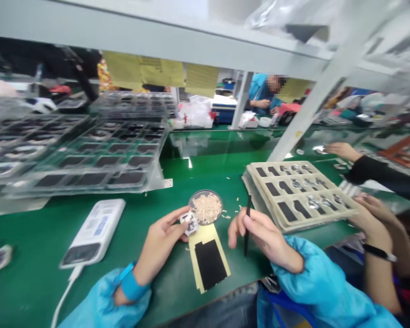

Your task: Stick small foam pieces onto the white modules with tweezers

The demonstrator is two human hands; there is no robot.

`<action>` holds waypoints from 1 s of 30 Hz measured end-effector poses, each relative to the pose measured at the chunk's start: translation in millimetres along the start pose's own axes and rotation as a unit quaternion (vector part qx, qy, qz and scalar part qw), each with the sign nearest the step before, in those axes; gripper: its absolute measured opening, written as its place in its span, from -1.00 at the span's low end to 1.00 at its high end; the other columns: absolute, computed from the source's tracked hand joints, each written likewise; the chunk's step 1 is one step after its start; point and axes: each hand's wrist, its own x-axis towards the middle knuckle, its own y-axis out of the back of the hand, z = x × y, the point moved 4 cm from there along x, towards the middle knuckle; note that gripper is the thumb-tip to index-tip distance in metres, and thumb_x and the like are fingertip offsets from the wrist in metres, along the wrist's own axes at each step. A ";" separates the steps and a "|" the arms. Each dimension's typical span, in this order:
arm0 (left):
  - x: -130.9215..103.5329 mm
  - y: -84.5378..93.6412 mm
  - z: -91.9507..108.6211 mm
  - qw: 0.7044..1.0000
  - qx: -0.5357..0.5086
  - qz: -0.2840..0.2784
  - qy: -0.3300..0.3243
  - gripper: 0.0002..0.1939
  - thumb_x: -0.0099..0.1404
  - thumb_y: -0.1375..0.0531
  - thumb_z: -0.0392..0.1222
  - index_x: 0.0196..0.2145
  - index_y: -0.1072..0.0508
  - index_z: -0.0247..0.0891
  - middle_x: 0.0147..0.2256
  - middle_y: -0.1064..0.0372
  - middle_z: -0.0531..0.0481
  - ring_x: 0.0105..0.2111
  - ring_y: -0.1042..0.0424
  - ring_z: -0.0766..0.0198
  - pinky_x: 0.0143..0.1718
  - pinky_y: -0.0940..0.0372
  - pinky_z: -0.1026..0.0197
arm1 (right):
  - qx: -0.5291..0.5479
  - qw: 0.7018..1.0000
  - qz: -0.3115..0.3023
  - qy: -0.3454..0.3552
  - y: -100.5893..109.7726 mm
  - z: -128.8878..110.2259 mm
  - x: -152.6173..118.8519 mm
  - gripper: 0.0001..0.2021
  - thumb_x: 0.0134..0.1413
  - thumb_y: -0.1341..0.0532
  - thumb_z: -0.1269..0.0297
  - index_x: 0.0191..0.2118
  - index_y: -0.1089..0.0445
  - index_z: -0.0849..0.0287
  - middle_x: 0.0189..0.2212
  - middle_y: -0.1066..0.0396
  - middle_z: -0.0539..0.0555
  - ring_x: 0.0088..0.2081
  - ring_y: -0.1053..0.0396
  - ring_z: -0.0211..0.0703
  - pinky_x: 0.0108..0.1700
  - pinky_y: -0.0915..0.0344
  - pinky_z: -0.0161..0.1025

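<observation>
My left hand pinches a small white plastic part with dark and metallic details, close to the rim of a round dish. Small pale pieces fill that dish, and a few lie scattered on the mat to its right. Held upright in the fingers of my right hand are slim black tweezers, slightly blurred and apart from the white part. Between my hands, a black rectangular sheet lies on yellow backing paper.
Clear trays of dark parts stand at left, behind a white power bank with a cable. A stack of cream trays sits at right, beside a co-worker's arms. A slanted post and overhead shelf frame the bench.
</observation>
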 end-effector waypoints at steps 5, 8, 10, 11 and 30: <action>-4.6 -5.7 3.0 1.000 0.001 -0.013 0.015 -0.17 0.06 -0.42 0.03 0.21 -0.31 -0.34 -0.29 -0.52 -0.04 -0.36 -0.49 0.28 -0.26 -0.39 0.34 | -0.361 0.913 0.189 0.031 76.0 -80.3 -15.7 -0.78 0.29 -0.16 0.14 -0.28 -0.45 0.15 -0.44 -0.42 0.06 -0.42 -0.37 -0.18 -0.39 -0.28 -0.26; -6.5 -11.8 3.6 0.999 0.001 -0.021 0.025 -0.22 0.00 -0.44 0.07 0.10 -0.37 -0.36 -0.27 -0.51 -0.07 -0.30 -0.52 0.20 -0.23 -0.42 0.29 | -0.562 0.763 0.315 -0.048 157.3 -85.2 -2.3 -0.78 0.16 -0.24 0.10 -0.24 -0.51 0.13 -0.44 -0.47 0.03 -0.43 -0.36 -0.15 -0.36 -0.24 -0.25; -5.8 -13.6 1.9 0.999 0.002 -0.032 0.031 -0.24 0.00 -0.44 0.09 0.07 -0.37 -0.35 -0.23 -0.50 -0.09 -0.28 -0.52 0.17 -0.21 -0.43 0.25 | -0.611 0.708 0.305 -0.179 205.4 -66.8 10.8 -0.79 0.13 -0.24 0.14 -0.25 -0.53 0.14 -0.40 -0.51 0.07 -0.38 -0.41 -0.11 -0.31 -0.25 -0.25; -5.0 -14.3 0.7 0.998 0.007 -0.046 0.032 -0.26 0.02 -0.43 0.09 0.06 -0.37 -0.35 -0.24 -0.50 -0.10 -0.29 -0.52 0.18 -0.23 -0.43 0.24 | -0.611 0.704 0.299 -0.203 223.0 -58.5 16.7 -0.82 0.07 -0.28 0.18 -0.28 -0.54 0.17 -0.39 -0.52 0.11 -0.35 -0.42 -0.09 -0.29 -0.25 -0.24; -6.7 -20.2 -6.0 0.991 0.063 -0.113 0.012 -0.45 0.22 -0.27 0.18 -0.08 -0.43 -0.37 -0.50 -0.44 -0.07 -0.54 -0.37 0.30 -0.61 -0.06 0.38 | -0.578 0.766 0.278 -0.054 187.0 -53.0 33.9 -0.80 0.09 -0.24 0.17 -0.23 -0.46 0.16 -0.27 -0.53 0.07 -0.28 -0.45 -0.13 -0.23 -0.29 -0.28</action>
